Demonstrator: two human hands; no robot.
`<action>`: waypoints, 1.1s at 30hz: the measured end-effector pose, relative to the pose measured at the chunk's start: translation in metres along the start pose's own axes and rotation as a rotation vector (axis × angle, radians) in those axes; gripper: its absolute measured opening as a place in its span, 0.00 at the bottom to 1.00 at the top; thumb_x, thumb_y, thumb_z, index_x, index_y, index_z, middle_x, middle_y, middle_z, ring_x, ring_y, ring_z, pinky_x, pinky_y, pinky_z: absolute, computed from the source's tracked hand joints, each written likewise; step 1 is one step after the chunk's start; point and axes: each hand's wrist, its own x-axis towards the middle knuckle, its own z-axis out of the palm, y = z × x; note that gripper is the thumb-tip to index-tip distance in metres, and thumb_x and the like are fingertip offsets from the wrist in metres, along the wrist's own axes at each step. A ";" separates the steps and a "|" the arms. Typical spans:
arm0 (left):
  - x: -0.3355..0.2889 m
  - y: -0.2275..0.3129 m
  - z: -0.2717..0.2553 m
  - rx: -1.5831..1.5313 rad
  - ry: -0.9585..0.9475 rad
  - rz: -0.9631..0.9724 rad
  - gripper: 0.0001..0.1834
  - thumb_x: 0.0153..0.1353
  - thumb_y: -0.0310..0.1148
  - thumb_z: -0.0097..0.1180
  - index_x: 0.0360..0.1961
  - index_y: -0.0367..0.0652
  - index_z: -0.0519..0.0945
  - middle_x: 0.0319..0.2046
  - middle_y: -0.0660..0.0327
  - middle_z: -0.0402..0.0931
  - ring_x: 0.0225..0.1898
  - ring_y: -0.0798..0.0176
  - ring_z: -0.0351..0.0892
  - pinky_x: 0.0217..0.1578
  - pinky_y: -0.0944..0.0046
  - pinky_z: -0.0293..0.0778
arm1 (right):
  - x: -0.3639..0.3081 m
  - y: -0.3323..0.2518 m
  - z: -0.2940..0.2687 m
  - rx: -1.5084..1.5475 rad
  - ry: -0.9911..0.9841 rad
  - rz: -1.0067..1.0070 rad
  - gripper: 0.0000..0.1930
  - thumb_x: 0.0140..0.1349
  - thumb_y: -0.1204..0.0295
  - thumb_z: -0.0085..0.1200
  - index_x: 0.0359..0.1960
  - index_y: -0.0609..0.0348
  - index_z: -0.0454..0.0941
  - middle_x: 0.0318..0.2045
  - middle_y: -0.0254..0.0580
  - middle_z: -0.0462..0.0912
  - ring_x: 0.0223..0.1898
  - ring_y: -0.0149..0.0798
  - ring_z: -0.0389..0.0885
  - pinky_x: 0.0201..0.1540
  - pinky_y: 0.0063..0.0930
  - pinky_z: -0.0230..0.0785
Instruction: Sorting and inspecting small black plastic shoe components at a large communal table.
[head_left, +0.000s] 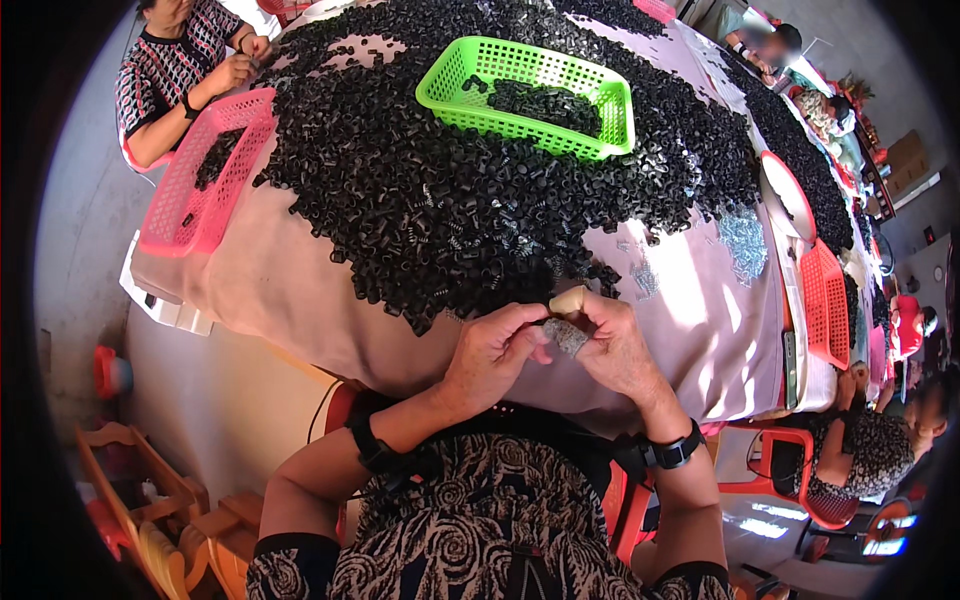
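Through the head camera I have both of the person's hands at the near edge of the table, fingertips almost meeting just in front of the heap of black pieces [430,200]. The left hand [492,355] has its thumb and fingers drawn into a narrow pinch. The right hand [618,345] curls in close beside it, its grip narrow too, with a pale cover [568,299] on one digit and a grey wrap [569,338] on another. A small dark spot shows between the fingertips — too small for me to tell whether either hand grips a piece there.

The heap spreads from just past the hands to the far side, over a pale cloth [300,275]. On it, farther off, sits a green basket [520,132] with more black pieces inside. To the right I see a cluster of small silvery parts [742,245] and, beyond it, a red basket [825,305]. At far left, a pink basket [185,243] holds some black pieces — a co-worker [175,80] sits just beyond it, hands together.
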 end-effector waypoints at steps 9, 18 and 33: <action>0.002 0.004 0.004 -0.025 0.051 0.025 0.12 0.61 0.17 0.46 0.45 0.35 0.74 0.30 0.58 0.78 0.29 0.69 0.81 0.30 0.72 0.75 | -0.005 -0.014 0.000 0.092 0.049 0.058 0.07 0.55 0.82 0.57 0.35 0.62 0.76 0.26 0.38 0.79 0.28 0.23 0.74 0.31 0.20 0.69; 0.002 0.005 0.005 -0.043 0.025 -0.014 0.12 0.61 0.17 0.46 0.45 0.35 0.74 0.31 0.58 0.79 0.29 0.69 0.81 0.32 0.72 0.76 | -0.014 -0.011 -0.002 0.017 0.081 0.081 0.14 0.51 0.87 0.52 0.40 0.62 0.76 0.29 0.41 0.80 0.31 0.29 0.78 0.35 0.24 0.71; 0.001 -0.005 0.006 -0.016 0.053 0.019 0.09 0.63 0.20 0.47 0.45 0.34 0.73 0.31 0.56 0.77 0.30 0.67 0.81 0.30 0.70 0.77 | -0.012 -0.007 0.011 -0.133 0.128 -0.018 0.16 0.47 0.86 0.52 0.39 0.61 0.72 0.29 0.49 0.78 0.32 0.50 0.80 0.34 0.34 0.72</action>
